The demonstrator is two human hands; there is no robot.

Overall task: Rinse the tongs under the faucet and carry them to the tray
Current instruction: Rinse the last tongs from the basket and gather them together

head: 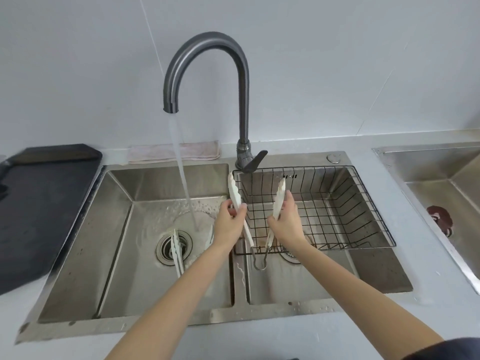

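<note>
- Head view looks down on a steel double sink (pixel 117 255) set in a pale counter (pixel 389 320), with a grey wall behind.
- Both bare hands hold one pair of white tongs (pixel 235 193) above the divider between the two basins, spread wide in a V with the tips pointing up and far.
- Left hand (pixel 228 224) has its thumb and fingers closed around the left arm of the tongs, about midway along it.
- Right hand (pixel 287 224) is closed around the right arm of the tongs in the same way, its fingertips wrapped over the white strip.
- At the near end, the two arms meet in a metal hinge loop, which hangs just over the near edge of a black wire basket (pixel 363 203) (it sits in the right basin).
- A curved grey faucet (pixel 207 48) stands at the far side of the sink; water runs from its spout into the left basin.
- That stream falls just left of the tongs and does not touch them.
- A second pair of white tongs (pixel 178 255) lies in the left basin, across the drain (pixel 162 246).
- A dark tray (pixel 39 203) rests on the counter to the left of the sink, well apart from the held tongs.
- A folded pale cloth (pixel 202 150) lies along the far rim behind the stream.
- Part of another steel sink (pixel 441 172) shows at the right edge.
</note>
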